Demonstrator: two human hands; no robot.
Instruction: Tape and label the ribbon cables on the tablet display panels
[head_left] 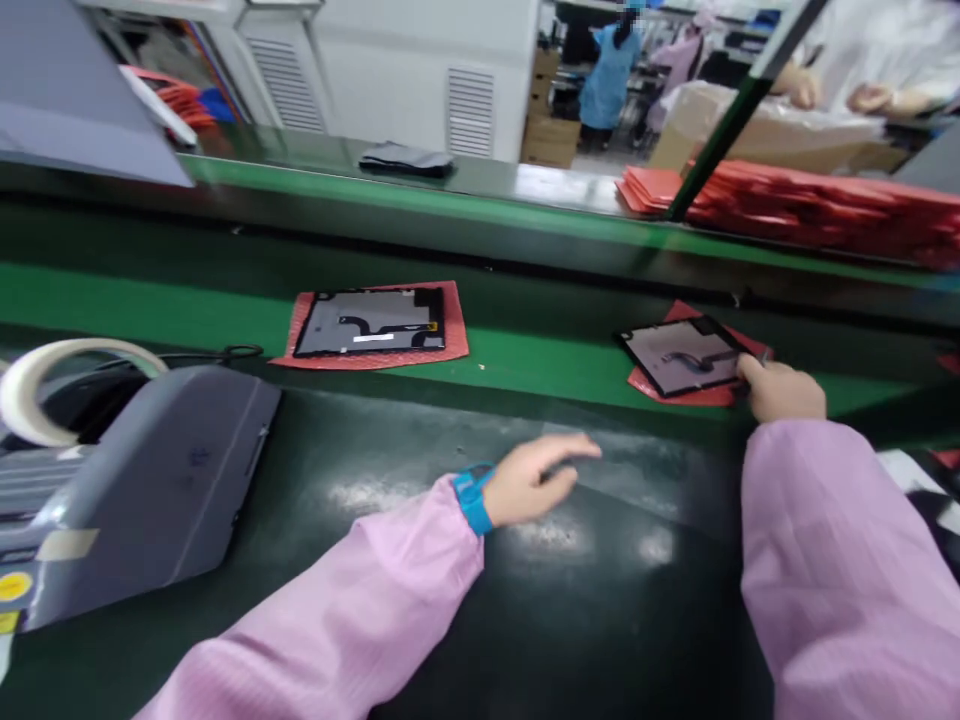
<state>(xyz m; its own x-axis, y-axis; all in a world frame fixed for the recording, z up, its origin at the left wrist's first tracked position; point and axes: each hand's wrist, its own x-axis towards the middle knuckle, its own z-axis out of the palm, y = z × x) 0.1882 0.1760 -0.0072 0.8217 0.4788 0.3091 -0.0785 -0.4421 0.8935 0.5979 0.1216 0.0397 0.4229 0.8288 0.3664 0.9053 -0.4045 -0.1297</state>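
Observation:
My right hand (780,390) grips the near corner of a dark flat panel (679,356) that rests on a red bag (679,392) on the green belt (547,365). My left hand (536,480) hovers over the dark mat (450,560) in front of me. Its fingers are stretched out loosely and hold nothing. A blue band (472,497) circles that wrist. A second dark panel (371,322) lies flat on another red bag (300,322) further left on the belt, untouched.
A grey tape dispenser (142,480) with a white roll (41,380) sits at my left. A stack of red bags (810,205) lies on the far shelf, beside a dark folded item (405,160). People in coats stand beyond.

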